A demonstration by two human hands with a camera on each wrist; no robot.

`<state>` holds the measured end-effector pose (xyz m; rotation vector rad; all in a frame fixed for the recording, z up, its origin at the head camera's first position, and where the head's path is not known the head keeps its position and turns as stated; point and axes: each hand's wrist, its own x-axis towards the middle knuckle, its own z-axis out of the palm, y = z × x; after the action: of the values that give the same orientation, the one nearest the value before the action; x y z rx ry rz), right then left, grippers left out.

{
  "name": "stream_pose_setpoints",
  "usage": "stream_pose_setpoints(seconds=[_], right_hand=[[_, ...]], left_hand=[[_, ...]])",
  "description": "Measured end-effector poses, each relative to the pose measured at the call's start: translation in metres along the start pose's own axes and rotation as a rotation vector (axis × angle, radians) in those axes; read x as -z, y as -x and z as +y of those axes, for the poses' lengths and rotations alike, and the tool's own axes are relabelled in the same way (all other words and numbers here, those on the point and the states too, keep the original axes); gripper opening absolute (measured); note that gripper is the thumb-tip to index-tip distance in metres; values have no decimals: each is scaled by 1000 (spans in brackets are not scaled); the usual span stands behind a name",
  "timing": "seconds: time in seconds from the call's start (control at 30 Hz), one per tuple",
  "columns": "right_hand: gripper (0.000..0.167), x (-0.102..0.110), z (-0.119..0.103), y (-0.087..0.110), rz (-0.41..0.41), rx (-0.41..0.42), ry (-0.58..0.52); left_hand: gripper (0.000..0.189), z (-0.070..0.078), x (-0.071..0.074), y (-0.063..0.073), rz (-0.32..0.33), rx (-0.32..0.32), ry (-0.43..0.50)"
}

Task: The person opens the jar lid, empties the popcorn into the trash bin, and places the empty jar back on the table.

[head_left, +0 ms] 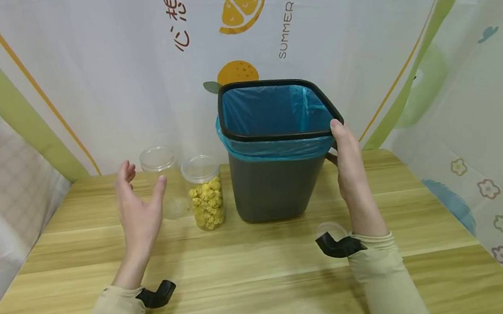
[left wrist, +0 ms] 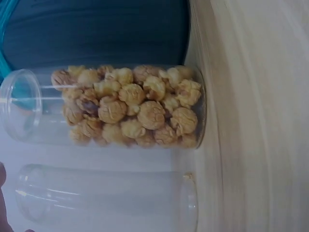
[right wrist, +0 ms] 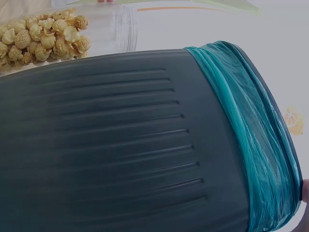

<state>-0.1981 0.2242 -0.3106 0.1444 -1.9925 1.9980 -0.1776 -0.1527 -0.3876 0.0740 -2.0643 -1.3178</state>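
Note:
A dark grey trash bin (head_left: pixel 275 188) stands toward the back of the table, lined with a blue plastic bag (head_left: pixel 273 105) folded over its black rim. My right hand (head_left: pixel 353 180) grips the bin's front right corner, thumb on the rim and other fingers on the outer side, partly hidden. To the bin's left is a clear jar of popcorn (head_left: pixel 208 203), without a visible lid. An empty clear jar (head_left: pixel 166 190) stands left of that. Beside this jar, my left hand (head_left: pixel 140 207) hovers with fingers and thumb spread, holding nothing; whether it touches the jar I cannot tell.
A round clear lid (head_left: pixel 330 231) lies on the wooden table (head_left: pixel 233 299) near my right wrist. Printed curtains (head_left: pixel 135 87) hang directly behind the table and along both sides.

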Motion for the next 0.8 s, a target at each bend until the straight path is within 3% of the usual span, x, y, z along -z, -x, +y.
stream_pose_setpoints(seconds=[0.23,0.37,0.53,0.8], right_hand=[[62,0,-1,0,6,5,3],[62,0,0,0,-3,14,-4],[61,0,0,0,-11,30,-6],[60,0,0,-1,-15,30,-6]], left_hand=[[72,10,-1,10,47,-83,28],[70,11,-4,19,37,-99,50],[77,12,-13,27,-65,-86,29],[92,11,-31,36,-215,-12,-56]])
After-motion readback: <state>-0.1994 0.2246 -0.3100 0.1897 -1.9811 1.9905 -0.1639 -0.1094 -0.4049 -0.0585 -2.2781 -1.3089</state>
